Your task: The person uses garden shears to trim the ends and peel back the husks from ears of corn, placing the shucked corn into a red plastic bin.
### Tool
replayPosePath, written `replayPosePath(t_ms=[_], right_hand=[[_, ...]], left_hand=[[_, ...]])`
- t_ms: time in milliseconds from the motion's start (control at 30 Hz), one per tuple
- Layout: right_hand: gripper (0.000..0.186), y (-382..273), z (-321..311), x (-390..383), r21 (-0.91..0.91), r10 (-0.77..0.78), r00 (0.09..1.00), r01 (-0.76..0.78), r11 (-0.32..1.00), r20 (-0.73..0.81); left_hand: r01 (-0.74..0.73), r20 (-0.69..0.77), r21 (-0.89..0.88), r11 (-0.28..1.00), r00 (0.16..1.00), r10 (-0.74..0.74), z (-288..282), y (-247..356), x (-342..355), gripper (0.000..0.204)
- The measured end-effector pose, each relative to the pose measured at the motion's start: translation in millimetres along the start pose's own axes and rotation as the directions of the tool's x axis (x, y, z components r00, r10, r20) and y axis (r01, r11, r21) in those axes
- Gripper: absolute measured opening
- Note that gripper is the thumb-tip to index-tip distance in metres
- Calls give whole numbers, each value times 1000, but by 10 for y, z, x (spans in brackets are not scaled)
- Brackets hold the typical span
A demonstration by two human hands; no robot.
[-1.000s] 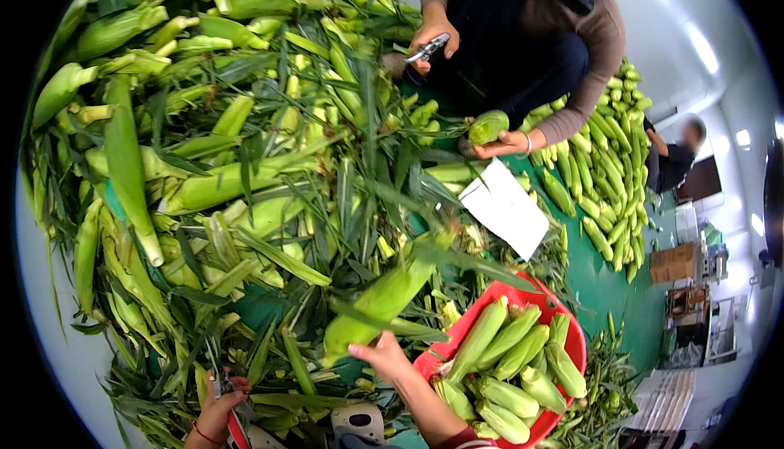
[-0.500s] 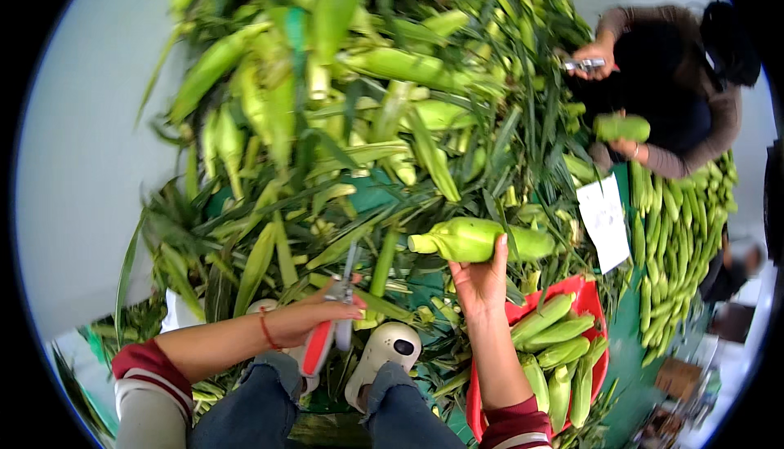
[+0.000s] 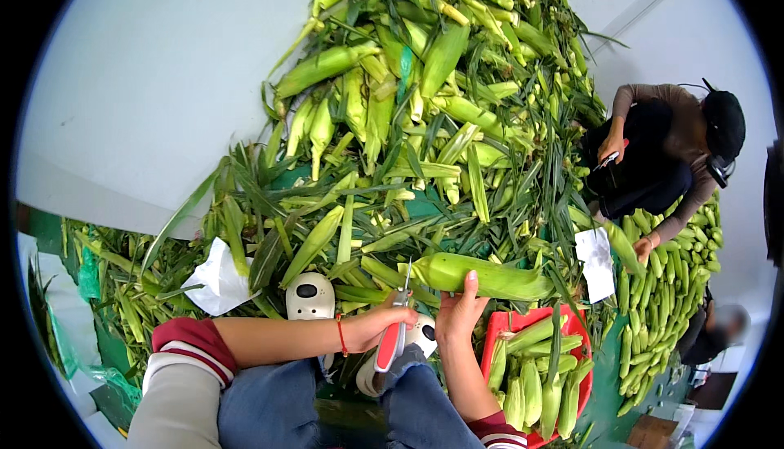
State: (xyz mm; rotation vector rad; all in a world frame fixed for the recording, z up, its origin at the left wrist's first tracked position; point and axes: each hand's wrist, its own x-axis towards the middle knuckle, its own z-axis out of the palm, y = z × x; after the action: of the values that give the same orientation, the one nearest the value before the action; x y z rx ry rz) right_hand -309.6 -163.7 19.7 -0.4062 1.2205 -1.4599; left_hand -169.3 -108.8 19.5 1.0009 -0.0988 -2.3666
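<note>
My right hand (image 3: 459, 315) grips a green ear of corn (image 3: 500, 279) in its husk, held level with its stem end to the left. In my left hand (image 3: 374, 326) is a pair of pruning shears (image 3: 392, 341) with red and grey handles. Their blades point up beside the ear's stem end; whether they touch it I cannot tell. Just below my right hand, a red basket (image 3: 585, 400) holds several trimmed ears of corn (image 3: 531, 392).
A heap of unhusked corn and leaves (image 3: 441, 122) spreads ahead. At right, a co-worker (image 3: 653, 139) with shears reaches toward an ear beside a pile of trimmed corn (image 3: 665, 286). White paper (image 3: 594, 265) lies near the basket, white plastic (image 3: 219, 279) at left. Another person (image 3: 710, 331) sits farther right.
My left hand has brought the shears to the ear's stem end. The ear is still in my right hand. The co-worker's ear has moved down toward the pile, and the view has shifted.
</note>
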Motion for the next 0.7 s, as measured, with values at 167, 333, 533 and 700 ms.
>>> replayPosePath(t_ms=[167, 333, 533, 700], right_hand=[[60, 60, -186, 143, -11, 59, 998, -60, 998, -33], [61, 185, -203, 139, -29, 78, 994, -80, 996, -73], [67, -49, -383, 465, -252, 151, 988, -151, 956, -20], [68, -315, -514, 466, -814, 229, 930, 113, 570, 289]], left_hand=[[76, 2, -14, 997, 997, -76, -113, -27, 195, 73], [-122, 19, 84, 989, 992, 121, -296, -186, 268, 62], [-238, 0, 714, 659, 941, 340, -358, 113, 191, 50], [-258, 197, 958, 125, 910, 365, -119, 569, 32, 87]])
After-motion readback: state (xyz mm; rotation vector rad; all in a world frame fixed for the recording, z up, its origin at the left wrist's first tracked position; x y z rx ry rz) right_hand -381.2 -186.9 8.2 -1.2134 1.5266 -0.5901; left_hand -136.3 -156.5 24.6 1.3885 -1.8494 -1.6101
